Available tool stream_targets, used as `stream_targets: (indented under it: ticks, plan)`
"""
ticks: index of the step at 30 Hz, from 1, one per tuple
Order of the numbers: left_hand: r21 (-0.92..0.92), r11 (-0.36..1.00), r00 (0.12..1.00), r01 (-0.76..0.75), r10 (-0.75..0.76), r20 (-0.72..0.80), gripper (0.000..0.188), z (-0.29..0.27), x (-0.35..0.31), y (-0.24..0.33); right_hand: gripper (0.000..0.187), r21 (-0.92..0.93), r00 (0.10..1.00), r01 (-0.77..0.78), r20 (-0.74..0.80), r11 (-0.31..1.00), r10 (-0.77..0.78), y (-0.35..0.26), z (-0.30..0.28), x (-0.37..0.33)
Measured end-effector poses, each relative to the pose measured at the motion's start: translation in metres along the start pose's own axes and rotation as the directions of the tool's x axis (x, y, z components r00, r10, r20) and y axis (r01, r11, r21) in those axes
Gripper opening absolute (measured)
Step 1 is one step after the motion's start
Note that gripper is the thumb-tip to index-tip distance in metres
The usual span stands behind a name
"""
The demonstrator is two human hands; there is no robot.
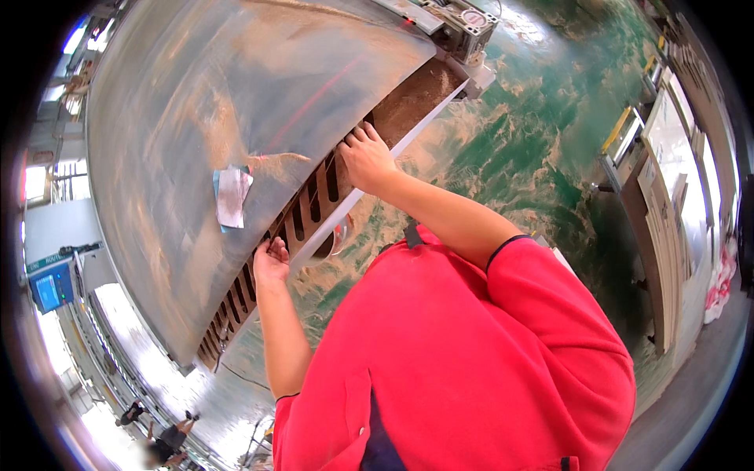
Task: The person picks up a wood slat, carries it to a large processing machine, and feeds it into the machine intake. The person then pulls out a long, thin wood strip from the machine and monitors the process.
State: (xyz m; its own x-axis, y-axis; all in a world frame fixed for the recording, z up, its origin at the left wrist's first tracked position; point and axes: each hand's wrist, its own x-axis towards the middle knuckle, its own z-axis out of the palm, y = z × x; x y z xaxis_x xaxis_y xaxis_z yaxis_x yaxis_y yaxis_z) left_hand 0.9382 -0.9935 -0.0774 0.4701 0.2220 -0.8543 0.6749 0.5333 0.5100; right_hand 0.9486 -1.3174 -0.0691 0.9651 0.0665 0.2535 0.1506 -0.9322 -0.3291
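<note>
Both of my hands are at the near edge of a large grey metal tabletop (pixel 165 157) dusted with sawdust. My right hand (pixel 367 159) is farther along the edge, its fingers bent over the rim beside the slotted strip (pixel 298 220). Nearer to me, my left hand (pixel 271 261) is turned partly palm up at the same rim, with its fingers loosely curled and apart. I see nothing held in it. A folded silver and pale blue packet (pixel 232 198) lies on the tabletop, next to a small streak of sawdust (pixel 279 159).
A trough (pixel 420 93) with brown dust runs along the table's edge, ending by a metal machine block (pixel 469 27). Sawdust covers the green floor (pixel 518 133). Boards (pixel 660 212) lean at the right. A blue screen panel (pixel 53 289) and a person (pixel 169 441) appear at the left.
</note>
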Motion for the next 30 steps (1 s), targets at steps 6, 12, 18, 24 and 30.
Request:
stream_targets:
  ticks: [6,12,18,24,30]
  plan:
    - [0.143,0.989,0.998,0.036,-0.030,-0.048,0.016,0.006,0.007,-0.001,0.034,-0.116,0.988,-0.082,-0.143,0.990,0.065,0.015,0.009,-0.002]
    - [0.200,0.979,0.999,0.033,-0.030,-0.018,0.017,0.008,0.008,0.005,0.032,-0.111,0.995,-0.087,0.028,0.990,0.091,0.029,0.012,0.004]
    - [0.205,0.973,0.994,0.107,-0.100,-0.043,0.018,-0.013,0.012,0.010,0.024,-0.133,0.979,-0.028,0.196,0.991,0.054,0.018,0.004,0.001]
    - [0.245,0.963,0.992,0.115,-0.099,-0.078,0.019,-0.034,0.005,0.016,0.020,-0.175,0.967,0.039,0.255,0.984,0.007,0.001,-0.006,-0.011]
    - [0.270,0.962,0.996,0.048,-0.026,-0.084,0.018,-0.082,-0.007,0.033,0.018,-0.078,0.951,0.136,0.288,0.988,-0.108,-0.032,-0.006,-0.018]
